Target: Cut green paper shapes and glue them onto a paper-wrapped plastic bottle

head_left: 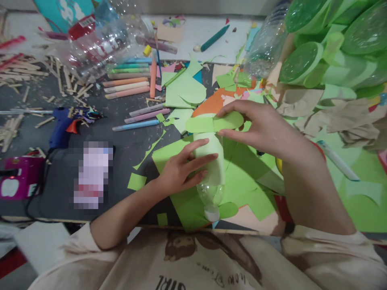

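Note:
A clear plastic bottle (211, 195) wrapped in pale green paper lies with its white cap towards me. My left hand (184, 166) rests over the wrapped part, its fingers spread apart across the paper. At the bottle's far end, a bright green paper strip (199, 125) with rounded ends lies crosswise. The strip's right end is pinched between the thumb and fingers of my right hand (248, 121). Under the bottle are green paper sheets (178, 197), and a rounded green paper piece (229, 210) lies beside the cap.
Left of the hands are marker pens (127, 86), a blue glue gun (62, 127), a phone (93, 175) and a magenta box (21, 177). Green paper-covered bottles (305, 60) are piled at the back right. Crumpled brown paper (335, 117) and a cutter knife (338, 161) lie on the right.

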A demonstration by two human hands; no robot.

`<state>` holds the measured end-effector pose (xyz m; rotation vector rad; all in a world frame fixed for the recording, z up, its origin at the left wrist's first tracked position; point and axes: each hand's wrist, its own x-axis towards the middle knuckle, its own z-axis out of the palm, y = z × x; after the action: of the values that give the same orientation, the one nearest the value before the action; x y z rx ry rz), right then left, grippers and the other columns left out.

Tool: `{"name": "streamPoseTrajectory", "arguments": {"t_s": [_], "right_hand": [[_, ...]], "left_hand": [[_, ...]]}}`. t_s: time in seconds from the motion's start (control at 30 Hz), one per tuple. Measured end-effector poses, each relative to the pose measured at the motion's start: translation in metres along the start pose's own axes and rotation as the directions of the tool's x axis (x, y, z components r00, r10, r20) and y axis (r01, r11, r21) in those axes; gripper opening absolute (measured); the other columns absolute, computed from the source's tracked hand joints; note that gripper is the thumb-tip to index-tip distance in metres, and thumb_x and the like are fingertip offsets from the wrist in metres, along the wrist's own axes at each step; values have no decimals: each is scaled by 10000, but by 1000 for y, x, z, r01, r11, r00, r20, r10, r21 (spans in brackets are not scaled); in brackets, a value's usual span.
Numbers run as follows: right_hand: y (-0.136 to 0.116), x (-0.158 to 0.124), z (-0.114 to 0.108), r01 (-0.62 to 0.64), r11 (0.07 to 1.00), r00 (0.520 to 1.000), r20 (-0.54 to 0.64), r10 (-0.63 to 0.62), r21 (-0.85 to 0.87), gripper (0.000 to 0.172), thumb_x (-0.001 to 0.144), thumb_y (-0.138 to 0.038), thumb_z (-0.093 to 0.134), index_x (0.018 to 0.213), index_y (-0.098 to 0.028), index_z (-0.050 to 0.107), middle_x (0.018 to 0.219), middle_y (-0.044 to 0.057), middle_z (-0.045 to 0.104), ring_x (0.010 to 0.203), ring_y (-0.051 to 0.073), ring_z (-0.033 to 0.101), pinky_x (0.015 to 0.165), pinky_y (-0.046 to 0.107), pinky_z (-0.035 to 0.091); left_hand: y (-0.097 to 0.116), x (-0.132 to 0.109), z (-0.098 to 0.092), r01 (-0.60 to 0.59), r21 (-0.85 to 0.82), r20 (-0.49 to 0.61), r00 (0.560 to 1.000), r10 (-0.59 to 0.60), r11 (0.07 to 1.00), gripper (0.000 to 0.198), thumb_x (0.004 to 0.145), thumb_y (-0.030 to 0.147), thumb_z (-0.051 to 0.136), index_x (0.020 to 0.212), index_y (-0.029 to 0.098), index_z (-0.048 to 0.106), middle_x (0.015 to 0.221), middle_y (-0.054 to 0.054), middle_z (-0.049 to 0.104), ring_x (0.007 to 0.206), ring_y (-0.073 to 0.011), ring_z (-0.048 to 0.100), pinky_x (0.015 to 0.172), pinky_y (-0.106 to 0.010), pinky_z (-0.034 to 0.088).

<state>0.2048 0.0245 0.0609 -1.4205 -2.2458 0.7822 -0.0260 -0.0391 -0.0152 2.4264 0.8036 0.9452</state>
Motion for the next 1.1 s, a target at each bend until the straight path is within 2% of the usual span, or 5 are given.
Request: {"name": "streamPoseTrajectory", "arguments": {"t_s": [0.17,0.37,0.53,0.9,1.1], "right_hand": [[0,-1,-2,21,999,999,29,-20,-34,314,811,-334,640,1100,-229,703,1113,76,750,905,275,678,748,388,528],[2,-1,-8,114,993,990,84,-110,-42,235,878,-336,562,1023,-247,724,1045,73,749,963,293,685,855,432,528],[3,0,-10,158,985,982,116,-149,-67,244,907,-363,555,1050,-275,732,1057,70,758,977,301,691,869,454,536],[3,0,-9,182,965,978,134,-158,-188,281,918,-334,539,1048,-238,768,918,97,714,848,284,676,730,389,496],[2,-1,-9,192,954,977,139,-163,-229,293,921,-337,528,1045,-240,775,888,90,696,812,267,662,689,355,467]], "left_hand": [[-1,0,1,-18,10,-25,1000,19,1000,355,1004,272,476,1353,243,528,1422,-149,507,1202,-216,585,753,-272,565],[-1,1,1,-20,-15,-27,999,20,1000,394,999,258,490,1392,267,497,1412,-150,511,1197,-221,598,746,-280,572],[0,2,0,-30,-5,-29,999,30,1000,358,993,236,489,1347,229,537,1403,-155,511,1196,-209,587,770,-266,562],[1,1,1,-18,-5,-31,999,18,1000,359,988,222,498,1343,221,545,1409,-159,518,1191,-214,600,774,-270,568],[-1,-1,2,-16,-22,-30,999,15,1000,431,984,237,505,1414,273,492,1436,-147,510,1214,-223,593,766,-276,565]]}}
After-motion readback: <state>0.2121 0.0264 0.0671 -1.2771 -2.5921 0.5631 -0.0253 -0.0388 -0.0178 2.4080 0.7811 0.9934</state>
